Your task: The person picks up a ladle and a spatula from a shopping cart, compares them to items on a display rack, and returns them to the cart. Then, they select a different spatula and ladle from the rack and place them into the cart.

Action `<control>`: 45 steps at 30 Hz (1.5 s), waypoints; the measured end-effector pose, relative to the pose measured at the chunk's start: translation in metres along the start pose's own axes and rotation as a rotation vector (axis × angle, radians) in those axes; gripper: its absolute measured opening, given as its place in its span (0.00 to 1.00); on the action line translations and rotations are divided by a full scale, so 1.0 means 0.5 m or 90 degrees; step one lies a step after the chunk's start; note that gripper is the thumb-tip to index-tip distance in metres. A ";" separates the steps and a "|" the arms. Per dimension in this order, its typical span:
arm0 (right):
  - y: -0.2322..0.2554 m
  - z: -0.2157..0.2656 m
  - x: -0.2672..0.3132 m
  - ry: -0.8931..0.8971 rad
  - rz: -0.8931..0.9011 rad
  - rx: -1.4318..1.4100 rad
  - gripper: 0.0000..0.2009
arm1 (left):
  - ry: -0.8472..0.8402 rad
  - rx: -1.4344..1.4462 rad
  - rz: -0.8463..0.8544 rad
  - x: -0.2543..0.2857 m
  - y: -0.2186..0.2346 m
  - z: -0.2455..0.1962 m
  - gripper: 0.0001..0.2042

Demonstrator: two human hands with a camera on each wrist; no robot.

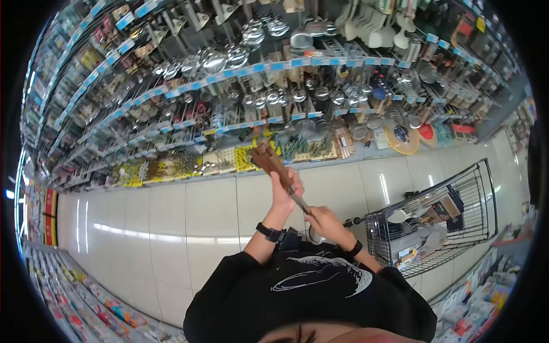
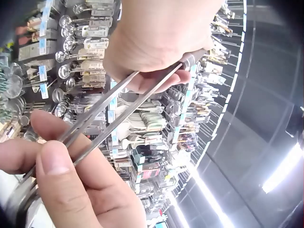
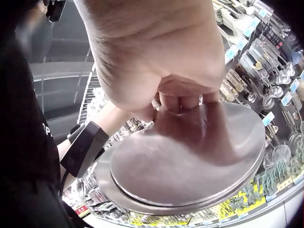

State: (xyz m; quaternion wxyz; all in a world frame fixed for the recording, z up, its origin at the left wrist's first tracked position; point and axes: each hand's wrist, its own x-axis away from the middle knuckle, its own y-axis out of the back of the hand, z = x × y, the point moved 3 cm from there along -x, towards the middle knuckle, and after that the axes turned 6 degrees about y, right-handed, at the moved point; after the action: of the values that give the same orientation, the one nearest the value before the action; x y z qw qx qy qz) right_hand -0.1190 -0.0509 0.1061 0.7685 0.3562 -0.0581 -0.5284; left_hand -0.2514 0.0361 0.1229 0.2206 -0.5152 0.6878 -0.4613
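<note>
Two metal spatulas (image 3: 190,156) with brown wooden handles (image 1: 267,159) are held together in front of the body. My left hand (image 1: 287,191) grips the handle end. My right hand (image 1: 329,224) pinches the spatulas farther down, close to their heads. In the left wrist view, two narrow steel shafts (image 2: 118,118) run side by side from the left hand (image 2: 161,42) to the thumb and fingers of the right hand (image 2: 80,185). Seen from the right wrist, the broad, shiny heads overlap one behind the other below the right hand (image 3: 156,61), whose fingertips are partly hidden.
A long shelf wall (image 1: 257,68) displays hanging ladles, spoons and other kitchen tools. At right stands a wire shopping cart (image 1: 380,240) holding several packaged goods. Pale glossy tiles (image 1: 189,228) cover the aisle floor. Another stocked shelf (image 1: 86,303) lies at lower left.
</note>
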 end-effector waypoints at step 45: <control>0.220 0.026 -0.063 -0.164 -0.326 -0.412 0.09 | -0.195 -0.131 -0.141 0.066 0.063 -0.096 0.21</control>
State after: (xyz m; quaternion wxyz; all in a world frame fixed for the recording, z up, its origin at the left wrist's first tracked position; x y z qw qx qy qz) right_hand -0.0542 -0.0097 0.1917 0.6711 0.0309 0.1053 -0.7332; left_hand -0.3170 0.0270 0.1241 0.2168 -0.6717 0.6289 -0.3260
